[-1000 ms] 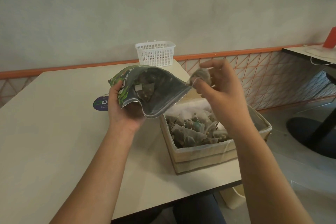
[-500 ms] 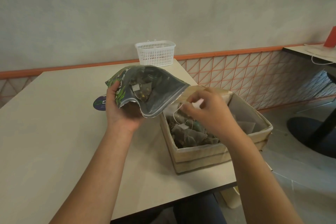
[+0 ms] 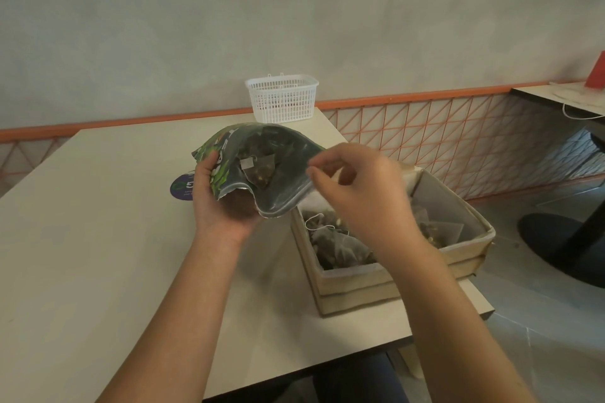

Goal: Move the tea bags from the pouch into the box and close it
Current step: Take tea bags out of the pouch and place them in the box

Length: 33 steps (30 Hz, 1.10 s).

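The left hand [image 3: 220, 206] holds the pouch [image 3: 262, 167] above the bench [image 3: 98, 239], grip clamped round its green printed side; its mouth gapes, showing pyramid tea bags [image 3: 260, 170]. The right hand [image 3: 360, 193], fingers loosely curled and empty, hovers at the opening over the open beige box [image 3: 376, 285] of bags.
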Motion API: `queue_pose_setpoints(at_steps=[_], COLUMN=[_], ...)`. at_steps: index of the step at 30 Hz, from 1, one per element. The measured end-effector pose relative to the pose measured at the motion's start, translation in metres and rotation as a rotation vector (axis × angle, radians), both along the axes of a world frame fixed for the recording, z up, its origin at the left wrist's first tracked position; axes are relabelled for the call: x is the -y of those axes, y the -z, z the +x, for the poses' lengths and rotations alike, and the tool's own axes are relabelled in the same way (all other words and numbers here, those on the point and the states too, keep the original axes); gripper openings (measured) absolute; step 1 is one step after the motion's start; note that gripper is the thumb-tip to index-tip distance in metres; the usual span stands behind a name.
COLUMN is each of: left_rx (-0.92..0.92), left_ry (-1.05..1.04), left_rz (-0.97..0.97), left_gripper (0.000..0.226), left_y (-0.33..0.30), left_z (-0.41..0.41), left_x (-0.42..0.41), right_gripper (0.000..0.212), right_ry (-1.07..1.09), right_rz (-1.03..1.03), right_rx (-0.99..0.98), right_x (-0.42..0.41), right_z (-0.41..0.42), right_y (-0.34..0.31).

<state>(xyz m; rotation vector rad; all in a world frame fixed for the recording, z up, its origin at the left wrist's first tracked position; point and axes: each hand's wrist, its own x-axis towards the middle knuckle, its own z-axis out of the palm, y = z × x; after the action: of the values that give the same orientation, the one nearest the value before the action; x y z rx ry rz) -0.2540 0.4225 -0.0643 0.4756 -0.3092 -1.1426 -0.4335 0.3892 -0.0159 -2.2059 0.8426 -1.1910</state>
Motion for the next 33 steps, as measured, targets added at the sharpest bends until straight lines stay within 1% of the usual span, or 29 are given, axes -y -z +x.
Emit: queue_pose_setpoints(at_steps=[2, 5, 7, 10, 13, 16, 19, 21, 23, 27, 30, 33], left_rx=[-0.024, -0.059, -0.068, -0.064, -0.036, -0.015, 0.001, 0.016, 0.024, 0.022, 0.004, -0.034], left_ry=[0.012, 0.010, -0.005, -0.028, -0.041, -0.041, -0.047, -0.064, -0.065, -0.028, -0.008, 0.022], left_rz=[0.024, 0.038, 0.044, 0.049, 0.042, 0.047, 0.045, 0.038, 0.012, 0.003, 0.016, 0.002], left_gripper=[0.044, 0.043, 0.041, 0.037, 0.038, 0.039, 0.039, 0.039, 0.041, 0.043, 0.036, 0.032], left_y=[-0.001, -0.003, -0.003, -0.003, -0.005, -0.006, -0.006, -0.006, -0.006, -0.005, -0.004, -0.001], left_z=[-0.001, -0.003, -0.003, -0.004, -0.004, -0.003, 0.000, 0.000, 0.000, 0.003, 0.003, 0.003], left_x=[-0.001, -0.002, -0.002, -0.001, -0.002, -0.002, 0.000, 0.000, 0.000, 0.000, 0.000, 0.004], right_gripper=[0.012, 0.023, 0.032, 0.042, 0.039, 0.038, 0.040, 0.040, 0.036, 0.013, 0.012, 0.017], right_ry=[-0.088, -0.148, -0.116, -0.047, -0.010, 0.006, 0.011, -0.014, -0.055, -0.078, -0.076, -0.095], right_rz=[-0.072, -0.185, -0.237, -0.291, -0.305, -0.327, -0.302, -0.287, -0.271, -0.248, -0.191, -0.069], right_rx=[-0.086, -0.296, -0.437, -0.583, -0.678, -0.734, -0.767, -0.726, -0.638, -0.420, -0.208, -0.032], right_x=[-0.004, 0.001, 0.008, 0.018, 0.021, 0.021, 0.020, 0.018, 0.017, 0.014, 0.016, 0.016], right_z=[0.017, 0.047, 0.063, 0.078, 0.085, 0.085, 0.083, 0.080, 0.074, 0.057, 0.042, 0.024], right_y=[-0.001, 0.001, 0.002, 0.000, -0.003, -0.001, -0.001, -0.002, -0.003, -0.005, -0.004, -0.007])
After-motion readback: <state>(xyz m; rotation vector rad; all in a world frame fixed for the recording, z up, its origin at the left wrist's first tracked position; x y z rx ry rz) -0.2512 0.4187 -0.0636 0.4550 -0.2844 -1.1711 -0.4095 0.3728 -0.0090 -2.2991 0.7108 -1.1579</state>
